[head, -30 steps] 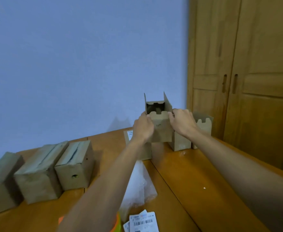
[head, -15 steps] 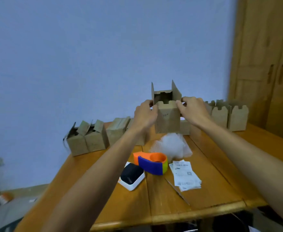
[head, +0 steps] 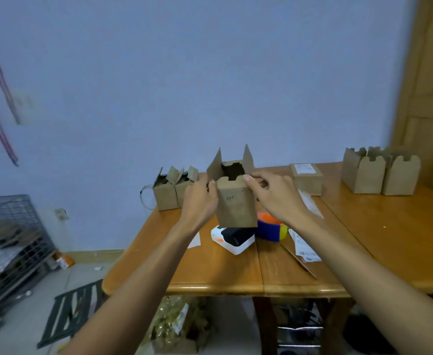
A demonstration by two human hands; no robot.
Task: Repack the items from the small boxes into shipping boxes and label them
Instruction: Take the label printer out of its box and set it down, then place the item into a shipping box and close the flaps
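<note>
I hold a small brown cardboard box [head: 235, 206] in the air above the wooden table [head: 210, 267], its top flaps standing open and something dark inside. My left hand [head: 200, 201] grips its left side and my right hand [head: 274, 196] grips its right side, thumb on the front flap. Open small boxes [head: 170, 193] stand at the table's back left. A closed box with a white label [head: 307, 178] sits at the back middle. Open-topped boxes [head: 379, 172] stand in a group at the back right.
Under the held box lie a white and black device [head: 233, 239], an orange and blue tape dispenser [head: 271, 229], printed labels [head: 303, 245] and a thin stick [head: 298, 261]. A wire cage [head: 7, 247] and a dark folded rack [head: 69, 311] are on the floor at left. Wooden doors [head: 430, 98] at right.
My view has swung back and left, so more of the table and floor shows. Both hands have kept hold of the box and carried it toward the table's near left part.
</note>
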